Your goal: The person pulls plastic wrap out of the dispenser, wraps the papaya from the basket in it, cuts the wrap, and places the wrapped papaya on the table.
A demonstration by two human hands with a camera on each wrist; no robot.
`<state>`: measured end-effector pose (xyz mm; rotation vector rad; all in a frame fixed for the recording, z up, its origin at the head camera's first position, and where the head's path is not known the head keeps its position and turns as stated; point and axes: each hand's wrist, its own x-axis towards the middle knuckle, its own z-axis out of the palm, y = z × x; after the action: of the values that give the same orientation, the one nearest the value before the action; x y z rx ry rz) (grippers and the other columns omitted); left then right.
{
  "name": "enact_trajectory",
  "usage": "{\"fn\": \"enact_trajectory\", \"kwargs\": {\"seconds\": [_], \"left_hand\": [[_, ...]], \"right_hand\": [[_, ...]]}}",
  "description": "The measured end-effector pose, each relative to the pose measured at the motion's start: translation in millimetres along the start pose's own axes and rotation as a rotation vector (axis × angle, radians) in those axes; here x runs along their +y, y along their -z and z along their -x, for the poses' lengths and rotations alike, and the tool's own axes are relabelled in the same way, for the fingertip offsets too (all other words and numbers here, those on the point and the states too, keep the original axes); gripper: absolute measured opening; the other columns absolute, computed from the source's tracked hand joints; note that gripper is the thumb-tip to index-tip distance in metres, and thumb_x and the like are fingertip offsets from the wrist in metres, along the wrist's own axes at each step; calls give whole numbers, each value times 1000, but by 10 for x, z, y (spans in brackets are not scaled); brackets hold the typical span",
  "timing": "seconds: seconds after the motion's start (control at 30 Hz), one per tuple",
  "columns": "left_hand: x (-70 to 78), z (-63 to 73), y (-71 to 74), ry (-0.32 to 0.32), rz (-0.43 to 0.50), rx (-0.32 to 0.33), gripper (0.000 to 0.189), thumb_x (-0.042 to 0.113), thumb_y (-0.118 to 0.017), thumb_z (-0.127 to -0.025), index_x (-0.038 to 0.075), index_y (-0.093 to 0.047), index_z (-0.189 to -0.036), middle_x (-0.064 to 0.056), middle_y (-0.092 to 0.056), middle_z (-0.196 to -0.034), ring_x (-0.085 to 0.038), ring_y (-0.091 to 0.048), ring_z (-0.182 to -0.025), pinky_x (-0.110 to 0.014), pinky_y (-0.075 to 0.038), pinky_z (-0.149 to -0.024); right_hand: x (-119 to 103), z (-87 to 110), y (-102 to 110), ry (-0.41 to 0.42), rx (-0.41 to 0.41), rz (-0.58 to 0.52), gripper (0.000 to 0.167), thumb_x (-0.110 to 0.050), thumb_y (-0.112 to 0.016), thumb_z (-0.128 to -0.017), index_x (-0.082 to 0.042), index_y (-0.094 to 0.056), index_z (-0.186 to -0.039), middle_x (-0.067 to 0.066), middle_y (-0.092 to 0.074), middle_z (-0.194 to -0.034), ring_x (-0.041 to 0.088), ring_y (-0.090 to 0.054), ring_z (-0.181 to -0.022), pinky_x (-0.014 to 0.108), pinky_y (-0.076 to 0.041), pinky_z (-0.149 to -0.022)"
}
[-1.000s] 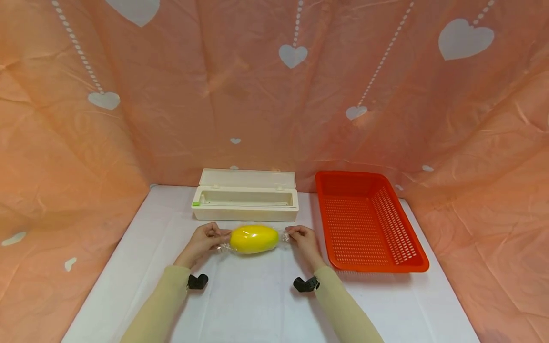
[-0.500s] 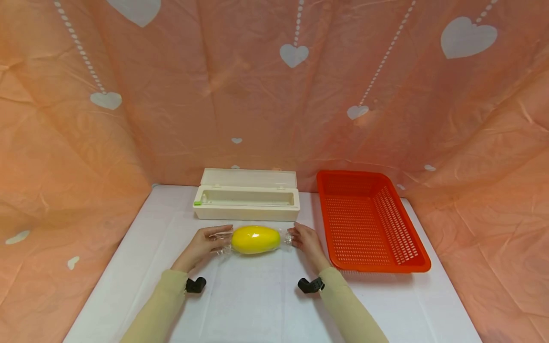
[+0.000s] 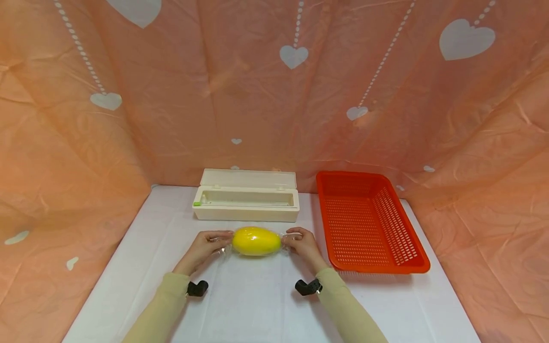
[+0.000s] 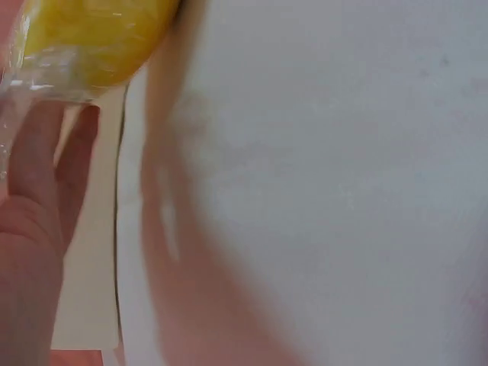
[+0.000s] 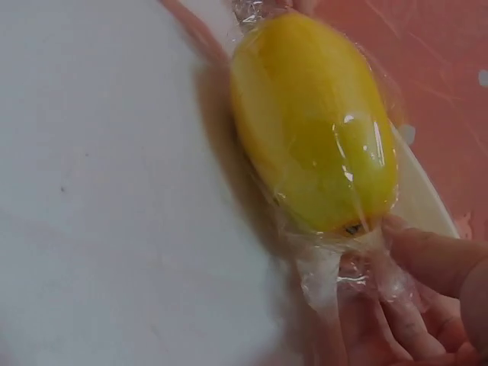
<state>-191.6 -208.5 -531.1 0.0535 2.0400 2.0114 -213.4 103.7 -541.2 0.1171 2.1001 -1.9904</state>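
Note:
A glossy yellow oval fruit [image 3: 256,241], wrapped in clear cling film [image 5: 324,274], lies crosswise between both hands. Its dark stem end shows through the film in the right wrist view. At the fruit's left end, my left hand [image 3: 201,248] holds the gathered film, two fingers reaching under it in the left wrist view; the thumb is hidden there. On the other side my right hand [image 3: 305,247] pinches the bunched film, thumb close against the fruit's end and fingers beneath.
Behind the fruit stands a long cream box [image 3: 246,214] with its lid [image 3: 249,179] raised and a green piece [image 3: 197,204] on its left edge. A red perforated basket [image 3: 381,267] sits at the right. Orange curtains surround the white table [image 3: 244,305].
The right fingers spread at the film half a second ago and now pinch in closer to the fruit. The left fingers have shifted slightly on the film. The fruit stays nearly in place.

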Motion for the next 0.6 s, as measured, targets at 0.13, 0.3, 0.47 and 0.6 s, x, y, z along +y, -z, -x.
{"fn": "enact_trajectory", "kwargs": {"seconds": [0.13, 0.3, 0.47, 0.6], "left_hand": [[-15, -8, -26, 47, 25, 51, 40, 24, -72, -87, -4, -66, -115, -11, -65, -119, -13, -63, -97, -21, -52, -72], [-93, -39, -58, 97, -64, 159, 40, 28, -77, -82, -3, -70, -107, -10, -69, -107, -11, -60, -84, -20, -51, -65], [-164, -25, -79, 131, -3, 217, 31, 12, -78, -81, -7, -67, -103, -13, -70, -104, -13, -63, -84, -21, -53, -68], [-183, -9, -91, 161, 98, 222, 31, 5, -78, -78, -4, -62, -103, -12, -70, -102, -14, -65, -86, -22, -53, -69]], "right_hand": [[16, -20, -12, -13, 11, -58, 37, -1, -72, -84, 11, -55, -114, 9, -70, -87, 11, -64, -73, 25, -55, -67], [-11, -34, -39, -44, 23, -132, 35, 0, -72, -83, 11, -56, -113, 5, -69, -86, 11, -63, -75, 26, -56, -71], [-24, -53, -56, -56, 45, -139, 34, -1, -73, -82, 10, -57, -110, 4, -68, -83, 11, -62, -73, 26, -55, -70], [-20, -98, -53, -70, 46, -140, 30, 0, -73, -82, 8, -58, -107, 5, -67, -83, 12, -61, -73, 26, -54, -69]]}}
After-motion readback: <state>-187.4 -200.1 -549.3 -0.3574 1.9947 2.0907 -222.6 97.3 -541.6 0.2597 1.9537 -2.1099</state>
